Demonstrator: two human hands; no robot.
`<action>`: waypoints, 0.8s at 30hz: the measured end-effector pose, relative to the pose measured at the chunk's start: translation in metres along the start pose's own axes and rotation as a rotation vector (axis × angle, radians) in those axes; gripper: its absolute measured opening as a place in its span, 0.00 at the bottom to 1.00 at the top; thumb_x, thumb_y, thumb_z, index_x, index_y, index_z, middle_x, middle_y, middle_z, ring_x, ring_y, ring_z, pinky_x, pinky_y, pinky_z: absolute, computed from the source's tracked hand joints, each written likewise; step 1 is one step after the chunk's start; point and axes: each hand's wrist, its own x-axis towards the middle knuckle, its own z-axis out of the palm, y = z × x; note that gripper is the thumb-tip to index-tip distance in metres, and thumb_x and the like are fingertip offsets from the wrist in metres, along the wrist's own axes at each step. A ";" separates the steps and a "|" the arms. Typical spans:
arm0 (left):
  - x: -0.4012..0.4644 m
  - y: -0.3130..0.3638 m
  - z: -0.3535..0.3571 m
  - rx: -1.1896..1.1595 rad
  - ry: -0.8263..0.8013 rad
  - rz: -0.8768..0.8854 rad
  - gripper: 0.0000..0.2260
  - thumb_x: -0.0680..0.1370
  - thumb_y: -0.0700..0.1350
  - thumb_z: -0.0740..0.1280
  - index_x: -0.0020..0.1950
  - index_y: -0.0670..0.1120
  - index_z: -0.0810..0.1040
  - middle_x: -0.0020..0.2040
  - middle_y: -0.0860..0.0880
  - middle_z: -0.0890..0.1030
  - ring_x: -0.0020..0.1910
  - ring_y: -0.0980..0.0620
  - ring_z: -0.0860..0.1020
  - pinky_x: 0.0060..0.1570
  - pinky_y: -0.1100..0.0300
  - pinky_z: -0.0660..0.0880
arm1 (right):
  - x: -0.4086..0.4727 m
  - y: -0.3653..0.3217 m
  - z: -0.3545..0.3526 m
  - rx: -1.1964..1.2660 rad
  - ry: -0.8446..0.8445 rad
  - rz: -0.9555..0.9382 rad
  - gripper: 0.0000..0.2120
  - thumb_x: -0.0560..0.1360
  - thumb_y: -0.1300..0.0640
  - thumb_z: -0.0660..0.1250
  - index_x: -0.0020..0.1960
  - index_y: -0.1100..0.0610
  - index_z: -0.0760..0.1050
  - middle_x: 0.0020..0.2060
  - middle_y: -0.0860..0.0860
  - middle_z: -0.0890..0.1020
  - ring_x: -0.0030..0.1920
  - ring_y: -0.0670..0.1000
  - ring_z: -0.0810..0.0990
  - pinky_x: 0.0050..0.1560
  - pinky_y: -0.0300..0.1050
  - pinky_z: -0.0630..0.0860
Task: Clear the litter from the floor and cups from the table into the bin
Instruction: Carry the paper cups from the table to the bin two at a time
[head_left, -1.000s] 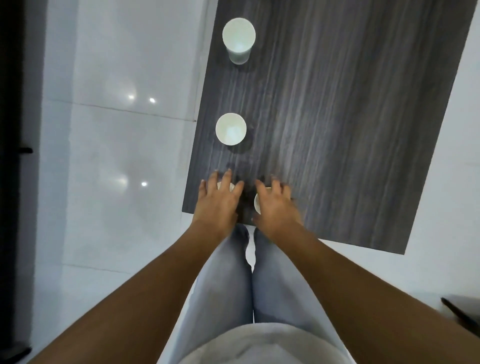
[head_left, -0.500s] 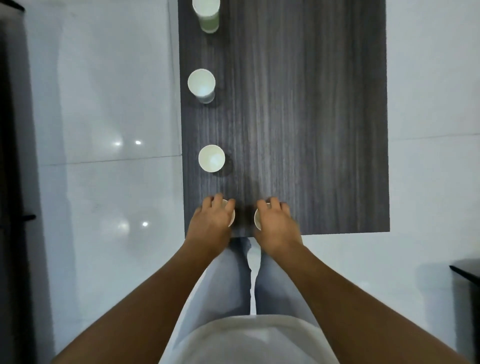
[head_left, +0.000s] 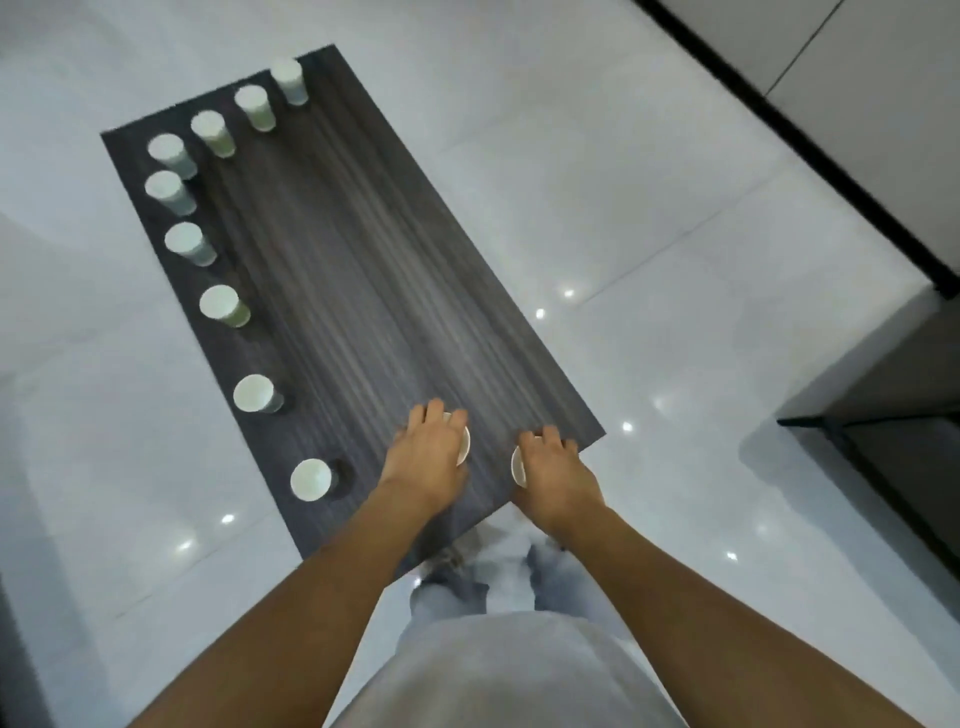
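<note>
1. Eleven white paper cups were in view on the dark wood-grain counter (head_left: 363, 270): nine stood free and two were under the hands.
2. Of the free cups, four formed a row along the far end: the far-right cup (head_left: 289, 79), the next cup (head_left: 254, 106), the third cup (head_left: 212, 132) and the corner cup (head_left: 170, 154).
3. Five more ran down the counter's left edge toward the person: the upper edge cup (head_left: 169, 191), the second edge cup (head_left: 188, 243), the middle edge cup (head_left: 223, 305), the lower edge cup (head_left: 255, 394) and the nearest free cup (head_left: 311, 479).
4. All nine stood upright, mouths up, long axes vertical, each apart from its neighbours.
5. The left hand (head_left: 428, 462) lay over the left-held cup (head_left: 463, 446) at the near end of the counter, fingers curled round it from above; only a sliver of rim showed at the thumb side.
6. The right hand (head_left: 556, 473) gripped the right-held cup (head_left: 518, 465) the same way, at the near right corner, just inside the edge.
7. Which way the two held cups pointed could not be told for sure; the visible rims suggested open mouths up.
8. The counter's long axis ran from the person away to the upper left, over a glossy white tiled floor (head_left: 649, 234).
</note>
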 end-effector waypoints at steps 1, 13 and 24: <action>0.006 0.015 -0.004 0.023 -0.016 0.027 0.24 0.76 0.49 0.67 0.70 0.47 0.64 0.66 0.47 0.64 0.66 0.45 0.63 0.59 0.50 0.71 | -0.003 0.013 -0.007 0.013 0.005 0.017 0.23 0.73 0.54 0.70 0.65 0.55 0.67 0.63 0.54 0.68 0.63 0.58 0.69 0.56 0.52 0.76; 0.123 0.267 -0.033 0.049 -0.019 0.185 0.25 0.74 0.47 0.67 0.70 0.47 0.64 0.64 0.46 0.67 0.64 0.46 0.65 0.56 0.51 0.75 | 0.019 0.257 -0.157 0.110 0.149 0.131 0.28 0.72 0.54 0.68 0.69 0.53 0.64 0.63 0.54 0.67 0.60 0.58 0.69 0.48 0.48 0.73; 0.219 0.384 -0.075 0.061 0.022 0.176 0.23 0.75 0.48 0.66 0.68 0.46 0.66 0.62 0.47 0.69 0.62 0.47 0.66 0.51 0.55 0.75 | 0.079 0.378 -0.266 0.147 0.158 0.150 0.29 0.72 0.54 0.69 0.71 0.53 0.63 0.63 0.54 0.67 0.60 0.58 0.69 0.47 0.47 0.72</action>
